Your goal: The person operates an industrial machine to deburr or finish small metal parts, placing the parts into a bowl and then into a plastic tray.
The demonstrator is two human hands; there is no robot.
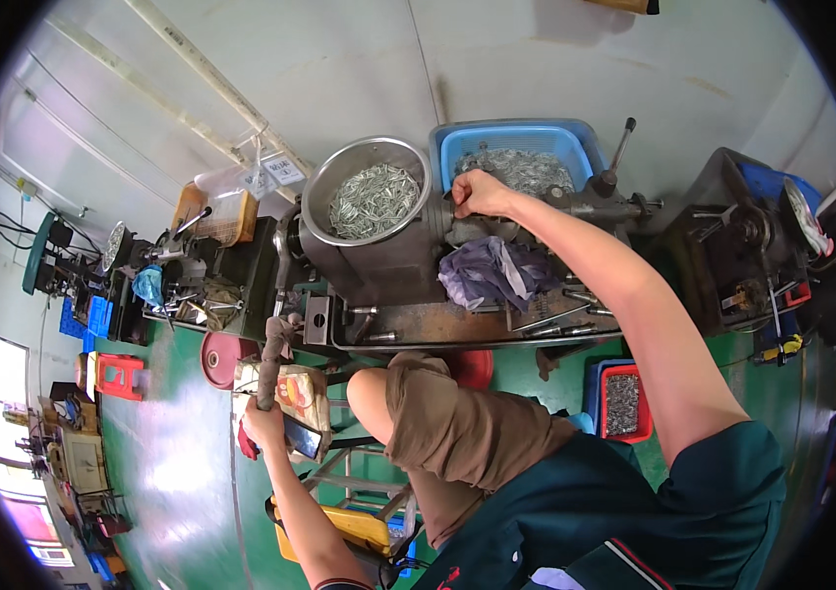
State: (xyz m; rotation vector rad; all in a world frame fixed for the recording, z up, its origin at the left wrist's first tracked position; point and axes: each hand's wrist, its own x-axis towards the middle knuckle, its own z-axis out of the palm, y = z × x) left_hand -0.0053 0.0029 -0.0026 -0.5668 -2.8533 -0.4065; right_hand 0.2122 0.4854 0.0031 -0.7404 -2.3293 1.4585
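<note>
My left hand is wrapped round the lower end of a long brown cloth-wrapped lever, left of my knee. Its upper end reaches up beside the lathe headstock. At the lathe's spindle side my right hand is closed, fingers pinched together; whatever lies between the fingertips is hidden. A round steel pot full of small metal pins sits on the headstock, left of my right hand. Behind that hand stands a blue plastic basket with shiny metal parts inside. A crumpled purple-grey rag lies below it.
Loose metal tools lie on the oily machine bed. A lever with a black knob rises at the right. Another machine stands farther right. Beneath are a red bin of small parts and a stool; a red stool is at the left.
</note>
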